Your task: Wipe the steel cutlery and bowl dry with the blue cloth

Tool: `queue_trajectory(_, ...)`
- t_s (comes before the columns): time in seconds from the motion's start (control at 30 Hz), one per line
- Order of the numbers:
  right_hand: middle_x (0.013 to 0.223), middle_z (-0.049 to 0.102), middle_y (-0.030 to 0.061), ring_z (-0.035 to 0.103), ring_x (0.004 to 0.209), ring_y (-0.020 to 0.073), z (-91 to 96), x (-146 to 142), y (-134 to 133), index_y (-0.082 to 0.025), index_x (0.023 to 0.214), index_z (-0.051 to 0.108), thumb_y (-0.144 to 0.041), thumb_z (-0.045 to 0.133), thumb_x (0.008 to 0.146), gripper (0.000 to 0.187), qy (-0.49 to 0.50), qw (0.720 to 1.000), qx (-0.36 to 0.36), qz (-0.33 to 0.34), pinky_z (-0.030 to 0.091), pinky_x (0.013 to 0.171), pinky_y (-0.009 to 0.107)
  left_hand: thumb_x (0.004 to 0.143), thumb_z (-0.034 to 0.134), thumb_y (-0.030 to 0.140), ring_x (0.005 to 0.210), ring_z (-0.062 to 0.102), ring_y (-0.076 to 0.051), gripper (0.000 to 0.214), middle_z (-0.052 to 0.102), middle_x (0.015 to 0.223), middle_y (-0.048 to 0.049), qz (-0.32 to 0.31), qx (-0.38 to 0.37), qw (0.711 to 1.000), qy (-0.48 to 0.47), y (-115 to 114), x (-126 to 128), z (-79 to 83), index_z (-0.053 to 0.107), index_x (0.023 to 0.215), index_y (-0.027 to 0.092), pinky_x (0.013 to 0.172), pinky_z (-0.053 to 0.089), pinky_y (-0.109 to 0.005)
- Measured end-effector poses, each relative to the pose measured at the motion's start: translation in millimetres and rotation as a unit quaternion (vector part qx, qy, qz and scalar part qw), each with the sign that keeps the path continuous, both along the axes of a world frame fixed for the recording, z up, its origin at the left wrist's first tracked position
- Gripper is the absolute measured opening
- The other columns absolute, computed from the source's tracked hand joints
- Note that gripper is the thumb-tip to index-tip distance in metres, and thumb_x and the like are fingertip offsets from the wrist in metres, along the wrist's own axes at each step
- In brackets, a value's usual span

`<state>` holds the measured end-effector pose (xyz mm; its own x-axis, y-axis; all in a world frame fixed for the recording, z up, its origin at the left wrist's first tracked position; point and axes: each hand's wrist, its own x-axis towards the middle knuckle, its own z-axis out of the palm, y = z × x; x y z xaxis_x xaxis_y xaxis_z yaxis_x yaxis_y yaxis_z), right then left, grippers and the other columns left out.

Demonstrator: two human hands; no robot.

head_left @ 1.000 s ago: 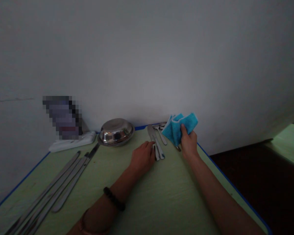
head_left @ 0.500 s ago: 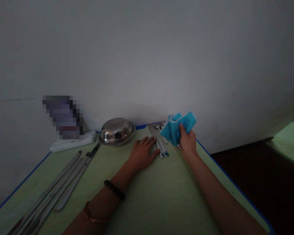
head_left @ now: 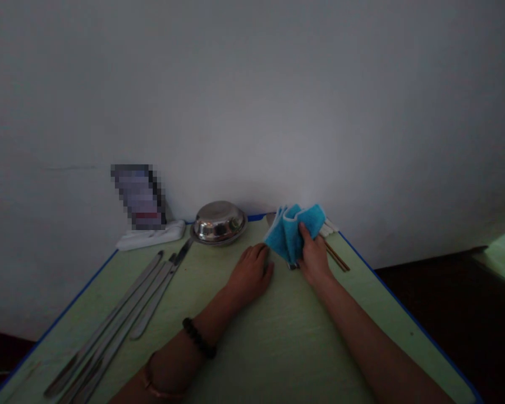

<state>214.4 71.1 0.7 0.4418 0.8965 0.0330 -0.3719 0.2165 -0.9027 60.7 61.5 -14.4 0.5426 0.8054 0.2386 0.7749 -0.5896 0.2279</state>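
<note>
My right hand (head_left: 313, 255) grips a folded blue cloth (head_left: 292, 233) with white edging, the thumb pressed on its near side. The cloth hangs over the metal cutlery (head_left: 293, 266) at the far end of the table; only the handle ends and a bit of the far edge show past it. Just left of the cloth, my left hand (head_left: 250, 272) rests on the tabletop, fingers slightly bent and thumb apart. It appears to hold nothing, though its fingertips are partly hidden.
A shiny metal bowl (head_left: 219, 221) lies upside down near the wall. Several long metal utensils (head_left: 122, 314) lie along the left side of the green table (head_left: 286, 348). Wooden chopsticks (head_left: 337, 256) and white pieces (head_left: 328, 226) are right of the cloth. A blurred-out device (head_left: 138, 196) leans behind a white object (head_left: 151, 235).
The cloth in my right hand has come lower and left, covering the cutlery. My left hand's fingers have drawn in. The chopsticks now show, and the view has turned slightly left.
</note>
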Motion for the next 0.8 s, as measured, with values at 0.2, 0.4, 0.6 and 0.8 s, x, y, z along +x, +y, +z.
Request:
queue_trajectory(0.2,0.083,0.071,-0.0006,0.064,0.072,0.0158,13.9,-55,-17,-0.019,0.09,0.064,-0.037,0.068,0.061,0.034,0.114,0.991,-0.03,0.061,0.05,0.069,0.028,0.086,0.04,0.021,0.104,0.055,-0.018,0.029,0.059,0.118,-0.0076,-0.047,-0.077,0.994,0.057,-34,-53,39.2,0.061,0.105,0.016,0.096,0.036,-0.031)
queue_trajectory(0.4,0.089,0.07,-0.0006,0.064,0.08,0.0157,28.5,-101,-6,-0.019,0.093,0.065,-0.038,0.065,0.063,0.035,0.109,0.989,-0.041,0.092,0.05,0.07,0.027,0.078,0.051,0.034,0.068,0.064,-0.017,0.025,0.071,0.073,-0.004,0.059,-0.17,0.974,0.135,-15,-139,101.8,0.069,0.076,0.017,0.061,0.046,-0.023)
queue_trajectory(0.6,0.084,0.071,0.0004,0.064,0.079,0.0185,61.3,-134,24,-0.018,0.09,0.066,-0.04,0.065,0.062,0.035,0.03,0.992,-0.013,0.119,0.049,0.072,0.029,0.067,0.063,0.035,0.086,0.063,-0.027,0.032,0.068,0.094,-0.0161,0.262,-0.183,0.928,0.193,19,-215,109.5,0.067,0.087,0.011,0.066,0.046,-0.03)
queue_trajectory(0.8,0.074,0.071,0.0027,0.063,0.079,0.0211,57.9,-134,40,-0.014,0.087,0.068,-0.046,0.064,0.062,0.041,-0.135,0.982,0.025,0.127,0.045,0.075,0.031,0.054,0.07,0.048,0.087,0.063,-0.03,0.05,0.066,0.103,-0.0174,0.299,-0.253,0.896,0.208,24,-226,86.2,0.067,0.09,0.013,0.065,0.049,-0.033)
